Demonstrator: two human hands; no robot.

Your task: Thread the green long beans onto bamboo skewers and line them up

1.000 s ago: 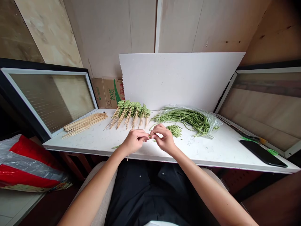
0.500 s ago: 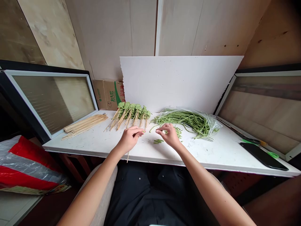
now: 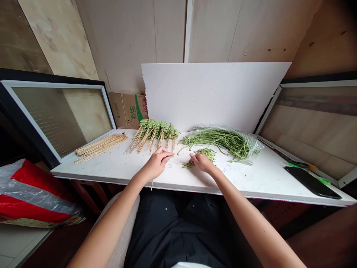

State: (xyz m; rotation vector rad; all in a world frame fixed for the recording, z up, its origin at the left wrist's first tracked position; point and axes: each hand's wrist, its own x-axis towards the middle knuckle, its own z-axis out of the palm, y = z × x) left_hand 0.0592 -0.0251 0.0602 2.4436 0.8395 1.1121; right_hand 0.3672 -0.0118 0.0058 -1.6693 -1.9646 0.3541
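Observation:
My left hand (image 3: 155, 164) hovers just over the white table (image 3: 111, 169), closed around a thin bamboo skewer (image 3: 151, 185) whose end pokes out below the palm; a bit of green shows at its fingertips. My right hand (image 3: 202, 162) is lowered onto the table, its fingers curled and pinching at a few cut bean pieces (image 3: 187, 165) next to a small pile of cut beans (image 3: 208, 152). Behind lies a plastic bag of long green beans (image 3: 223, 139).
A row of finished bean skewers (image 3: 156, 131) and a heap of bare skewers (image 3: 100, 146) lie at the back left. A white board (image 3: 212, 95) and a cardboard box (image 3: 128, 110) stand behind. A black phone (image 3: 312, 181) lies at the right, a red and clear bag (image 3: 28, 193) low left.
My hands, joined in front of me a second ago, have parted. The right hand dropped onto the cut bean pieces on the table; the left moved slightly forward with the skewer.

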